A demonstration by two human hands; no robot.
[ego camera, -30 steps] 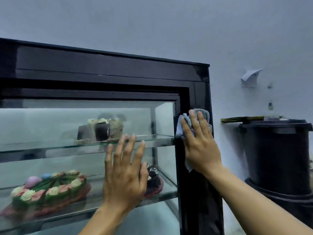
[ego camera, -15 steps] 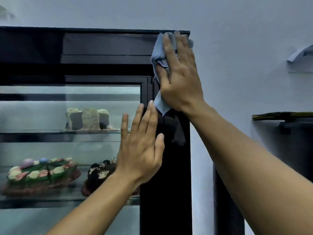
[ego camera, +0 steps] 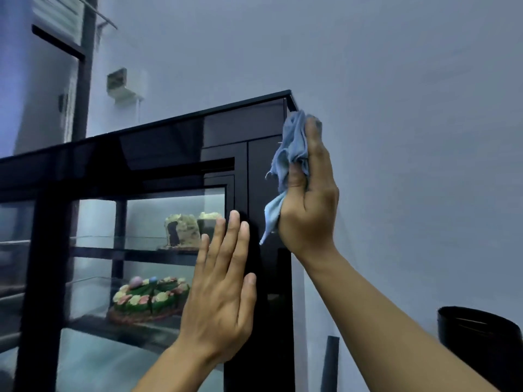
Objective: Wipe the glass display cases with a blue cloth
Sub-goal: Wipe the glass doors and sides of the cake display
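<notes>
A black-framed glass display case (ego camera: 158, 148) fills the left and centre of the head view. My right hand (ego camera: 310, 199) presses a crumpled blue cloth (ego camera: 291, 149) against the case's upper right corner post, on its side edge. My left hand (ego camera: 223, 290) lies flat with fingers spread on the front of the same post, lower down, holding nothing. Behind the glass, a cut cake (ego camera: 186, 230) sits on the upper shelf and a flower-decorated green cake (ego camera: 147, 299) on the shelf below.
A pale wall (ego camera: 410, 137) runs behind and to the right of the case. A black round bin (ego camera: 478, 343) stands at the lower right, with a thin dark pipe (ego camera: 329, 363) beside the case. A window frame (ego camera: 82, 66) rises at the upper left.
My right hand carried the cloth from mid-height on the right post up to its top corner, then round onto the side edge. The left hand shifted from the glass to the post.
</notes>
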